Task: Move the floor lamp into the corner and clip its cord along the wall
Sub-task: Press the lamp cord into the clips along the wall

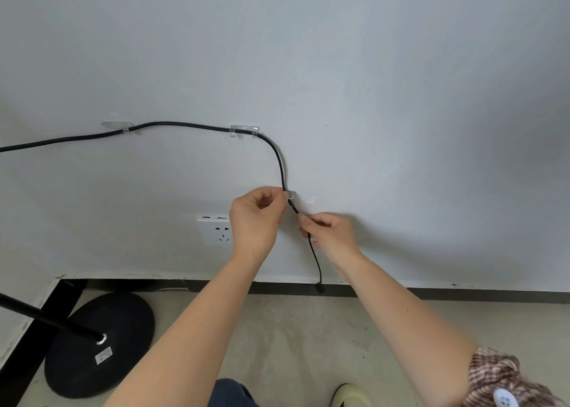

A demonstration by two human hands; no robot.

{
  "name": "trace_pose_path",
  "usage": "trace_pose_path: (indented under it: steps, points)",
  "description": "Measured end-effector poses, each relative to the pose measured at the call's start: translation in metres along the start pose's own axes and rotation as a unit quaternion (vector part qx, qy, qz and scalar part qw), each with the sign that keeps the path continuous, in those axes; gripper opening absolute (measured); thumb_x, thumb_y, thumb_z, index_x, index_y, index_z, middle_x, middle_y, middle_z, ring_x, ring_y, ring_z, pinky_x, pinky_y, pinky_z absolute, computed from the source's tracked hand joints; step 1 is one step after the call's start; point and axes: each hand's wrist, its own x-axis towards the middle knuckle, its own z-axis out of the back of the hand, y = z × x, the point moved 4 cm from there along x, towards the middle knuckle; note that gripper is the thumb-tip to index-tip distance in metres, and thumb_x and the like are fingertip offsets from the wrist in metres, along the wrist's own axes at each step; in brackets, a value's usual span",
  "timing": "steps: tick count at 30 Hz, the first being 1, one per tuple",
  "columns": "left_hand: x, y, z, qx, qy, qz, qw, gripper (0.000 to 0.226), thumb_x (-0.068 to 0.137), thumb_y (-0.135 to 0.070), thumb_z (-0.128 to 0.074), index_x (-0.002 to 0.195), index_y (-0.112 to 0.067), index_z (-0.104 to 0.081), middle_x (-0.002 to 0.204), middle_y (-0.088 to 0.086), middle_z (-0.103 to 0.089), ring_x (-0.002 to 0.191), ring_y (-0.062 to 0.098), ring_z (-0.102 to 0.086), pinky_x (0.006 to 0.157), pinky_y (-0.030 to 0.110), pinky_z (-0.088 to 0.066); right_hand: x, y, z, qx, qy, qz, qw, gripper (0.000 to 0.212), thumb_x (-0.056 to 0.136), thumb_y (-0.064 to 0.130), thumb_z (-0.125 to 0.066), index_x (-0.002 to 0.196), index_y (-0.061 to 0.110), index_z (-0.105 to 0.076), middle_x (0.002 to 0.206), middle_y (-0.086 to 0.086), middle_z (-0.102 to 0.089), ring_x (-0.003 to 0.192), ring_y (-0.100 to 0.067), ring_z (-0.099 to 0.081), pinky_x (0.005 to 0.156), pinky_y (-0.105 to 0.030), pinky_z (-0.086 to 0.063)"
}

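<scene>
The floor lamp's round black base [98, 345] stands in the corner at lower left, its black pole [46, 318] leaning out of frame. Its black cord [191, 125] runs along the white wall through two clear clips [125, 129] [243, 130], then bends down. My left hand [256, 218] pinches the cord at a third clear clip [291, 195]. Just below, my right hand [331, 234] grips the cord. The cord's free end [320, 289] dangles near the baseboard.
A white wall socket [216, 231] sits left of my left hand. A dark baseboard [462, 294] runs along the wall's foot above the pale concrete floor [308, 345]. My shoe [350, 396] shows at the bottom edge.
</scene>
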Motion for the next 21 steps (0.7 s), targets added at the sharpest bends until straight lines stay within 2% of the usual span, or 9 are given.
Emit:
trace_pose_path:
  steps: [5, 8, 11, 15, 19, 21]
  points:
    - [0.0, -0.005, 0.001, 0.036, 0.011, -0.027, 0.999, 0.009, 0.079, -0.022, -0.068, 0.075, -0.017, -0.075, 0.067, -0.004, -0.07, 0.072, 0.02, -0.066, 0.076, 0.047, -0.057, -0.001, -0.002, -0.012, 0.002, 0.013, -0.015, 1.0, 0.022, 0.082, 0.031, -0.073, 0.066, 0.016, -0.072, 0.069, -0.004, -0.068, 0.064, -0.013, -0.059, 0.063, -0.022, -0.047]
    - [0.001, -0.005, 0.001, 0.046, 0.013, -0.033, 0.998, 0.01, 0.08, -0.023, -0.067, 0.076, -0.017, -0.075, 0.07, -0.005, -0.072, 0.074, 0.019, -0.067, 0.076, 0.046, -0.057, 0.0, -0.003, -0.013, 0.012, 0.018, -0.018, 1.0, 0.02, 0.083, 0.03, -0.073, 0.068, 0.016, -0.073, 0.073, -0.006, -0.07, 0.067, -0.015, -0.062, 0.067, -0.024, -0.049]
    - [0.002, -0.004, 0.003, 0.041, 0.022, -0.031, 0.998, 0.01, 0.081, -0.024, -0.068, 0.078, -0.021, -0.076, 0.071, -0.009, -0.073, 0.073, 0.012, -0.067, 0.078, 0.045, -0.057, 0.0, -0.004, -0.016, 0.023, 0.051, -0.033, 0.998, 0.011, 0.086, 0.023, -0.071, 0.078, 0.016, -0.074, 0.074, -0.003, -0.071, 0.073, -0.017, -0.065, 0.073, -0.028, -0.051]
    - [0.0, 0.007, 0.013, 0.035, 0.031, -0.017, 0.999, 0.013, 0.083, -0.026, -0.065, 0.074, -0.03, -0.074, 0.072, -0.011, -0.074, 0.077, 0.016, -0.069, 0.076, 0.041, -0.058, 0.0, -0.006, -0.02, 0.031, 0.066, -0.037, 0.997, 0.009, 0.087, 0.017, -0.068, 0.08, 0.016, -0.074, 0.073, -0.001, -0.07, 0.075, -0.017, -0.065, 0.075, -0.027, -0.053]
    - [-0.004, 0.045, 0.034, 0.074, 0.004, 0.057, 0.996, 0.017, 0.086, -0.024, -0.061, 0.073, -0.019, -0.071, 0.079, 0.008, -0.073, 0.078, 0.029, -0.068, 0.072, 0.04, -0.057, 0.001, -0.007, -0.023, 0.022, 0.051, -0.042, 0.998, 0.009, 0.088, 0.02, -0.068, 0.092, 0.016, -0.074, 0.082, 0.004, -0.072, 0.08, -0.014, -0.066, 0.073, -0.024, -0.053]
    - [-0.007, 0.073, 0.042, 0.086, 0.012, 0.139, 0.987, 0.018, 0.088, -0.022, -0.058, 0.075, -0.014, -0.068, 0.086, 0.011, -0.071, 0.076, 0.025, -0.067, 0.068, 0.034, -0.056, 0.001, -0.008, -0.024, 0.008, 0.048, -0.039, 0.998, 0.011, 0.088, 0.021, -0.067, 0.094, 0.015, -0.074, 0.082, 0.005, -0.073, 0.078, -0.012, -0.066, 0.073, -0.026, -0.053]
